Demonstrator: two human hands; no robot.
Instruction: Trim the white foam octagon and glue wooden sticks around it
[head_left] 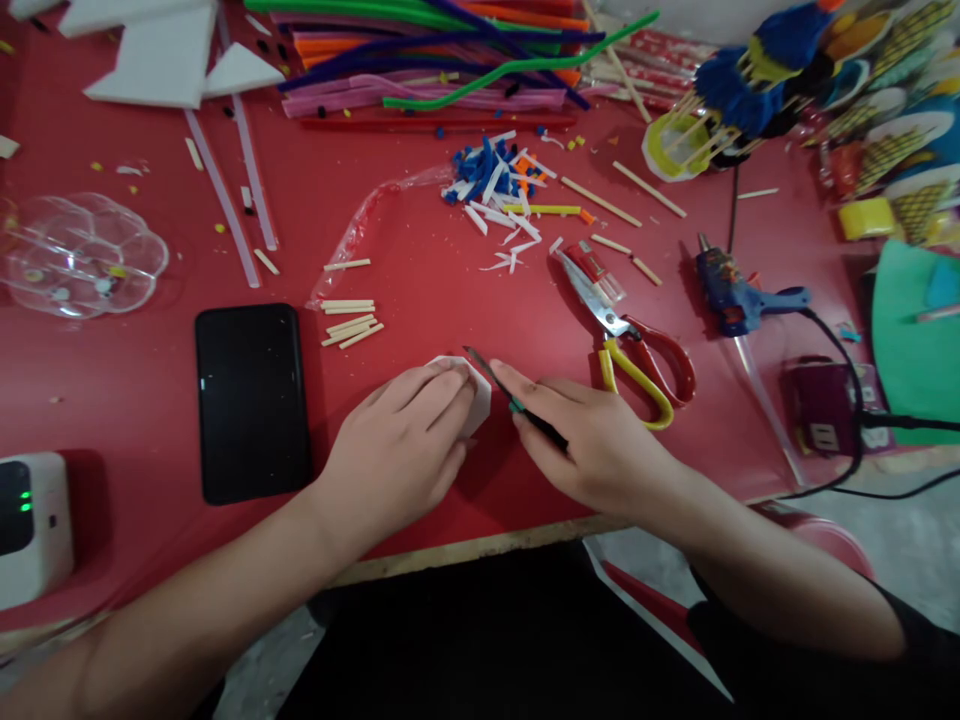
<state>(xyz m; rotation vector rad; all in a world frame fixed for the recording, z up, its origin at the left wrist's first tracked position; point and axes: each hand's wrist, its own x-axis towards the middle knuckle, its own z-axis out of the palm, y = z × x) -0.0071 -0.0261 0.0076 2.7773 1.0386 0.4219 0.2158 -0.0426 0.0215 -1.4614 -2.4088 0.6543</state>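
Observation:
My left hand (409, 430) is closed over a small white foam piece (481, 405) with angled edges, near the front of the red table. Most of the piece is hidden under the fingers. In my right hand (592, 440) is a craft knife (551, 428) with a dark handle, gripped with the forefinger along it. Its thin blade points up and left, close beside the foam's right edge; whether it touches cannot be made out. Just right of this hand lie scissors (619, 325) with one red and one yellow handle, blades partly spread.
A black phone (253, 400) lies left of my left hand. Short sticks (351, 322) and foam scraps (495, 180) are ahead. On the right are a blue glue gun (731, 290) with its cable and a cup of sticks (671, 148). Pipe cleaners (442, 50) line the back.

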